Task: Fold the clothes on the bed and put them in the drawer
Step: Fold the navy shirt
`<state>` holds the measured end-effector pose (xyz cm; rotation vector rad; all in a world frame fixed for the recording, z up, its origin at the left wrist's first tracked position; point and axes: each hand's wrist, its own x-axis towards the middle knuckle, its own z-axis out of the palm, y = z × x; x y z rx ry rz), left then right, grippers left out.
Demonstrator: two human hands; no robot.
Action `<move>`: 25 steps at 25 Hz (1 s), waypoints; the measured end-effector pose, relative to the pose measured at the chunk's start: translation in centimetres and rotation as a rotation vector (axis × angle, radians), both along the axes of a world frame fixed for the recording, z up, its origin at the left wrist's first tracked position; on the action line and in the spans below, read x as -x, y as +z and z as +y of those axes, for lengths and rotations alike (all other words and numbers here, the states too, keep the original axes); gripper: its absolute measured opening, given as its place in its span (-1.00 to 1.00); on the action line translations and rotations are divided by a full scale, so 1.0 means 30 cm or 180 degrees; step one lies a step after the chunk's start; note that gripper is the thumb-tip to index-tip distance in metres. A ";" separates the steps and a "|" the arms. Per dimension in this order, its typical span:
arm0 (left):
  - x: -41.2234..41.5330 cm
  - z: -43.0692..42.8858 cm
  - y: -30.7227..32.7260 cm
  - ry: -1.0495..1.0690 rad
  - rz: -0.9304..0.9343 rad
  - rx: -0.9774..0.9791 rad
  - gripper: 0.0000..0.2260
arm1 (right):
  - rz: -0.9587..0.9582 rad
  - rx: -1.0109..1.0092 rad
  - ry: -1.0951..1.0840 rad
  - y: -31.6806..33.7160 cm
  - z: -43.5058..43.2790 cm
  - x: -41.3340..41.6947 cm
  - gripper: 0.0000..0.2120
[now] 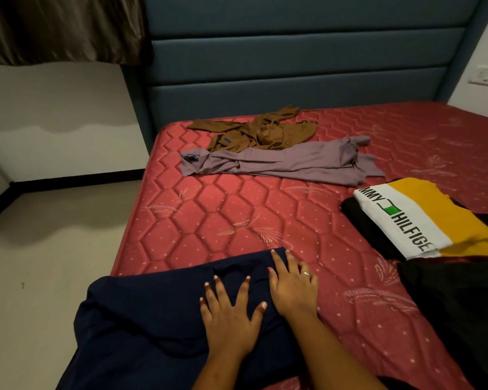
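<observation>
A navy garment (141,313) lies over the near left corner of the red quilted mattress (237,209), part of it hanging past the edge. My left hand (231,313) presses flat on it with fingers spread. Beside it my right hand (292,285), wearing a ring, rests flat on the garment's right edge. Farther up the bed lie a crumpled brown shirt (259,130) and a loose lilac shirt (290,161). At the right a folded yellow, white and black shirt (417,218) sits on the mattress. No drawer is in view.
A black cloth (457,302) lies at the near right of the bed. A blue padded headboard (293,57) stands behind. Grey floor (48,249) runs along the left side, with a curtain (62,26) above and a wall socket (483,76) at right.
</observation>
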<state>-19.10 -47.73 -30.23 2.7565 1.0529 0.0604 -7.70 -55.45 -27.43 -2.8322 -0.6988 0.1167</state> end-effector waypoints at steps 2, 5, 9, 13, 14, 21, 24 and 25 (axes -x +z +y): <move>0.004 0.002 0.011 0.0011 -0.0074 0.0111 -0.38 | 0.0023 -0.0019 0.0015 0.005 -0.002 -0.006 -0.51; 0.015 0.006 0.055 0.0023 -0.0047 0.0273 -0.09 | 0.0039 -0.0036 0.0001 0.007 -0.010 -0.006 -0.50; 0.040 0.011 0.092 0.0302 0.0034 0.0498 0.13 | 0.0253 -0.0051 -0.0020 0.039 -0.020 -0.012 -0.48; 0.067 0.004 0.121 0.0590 0.0073 0.0607 0.18 | 0.1169 -0.0756 0.0000 0.062 -0.057 -0.063 -0.43; 0.072 0.000 0.128 0.0609 0.0072 0.0642 0.19 | 0.1540 -0.1009 0.0152 0.066 -0.073 -0.073 -0.41; 0.125 -0.018 0.161 0.0577 -0.0086 0.0742 0.03 | 0.2673 -0.1894 0.0465 0.127 -0.104 -0.093 -0.32; 0.111 -0.019 0.188 0.0497 -0.0490 0.1105 -0.02 | 0.2418 -0.1925 0.0251 0.171 -0.118 -0.123 -0.31; 0.098 -0.018 0.197 0.0335 -0.0564 0.1186 -0.04 | 0.2132 -0.1818 0.0173 0.193 -0.138 -0.145 -0.31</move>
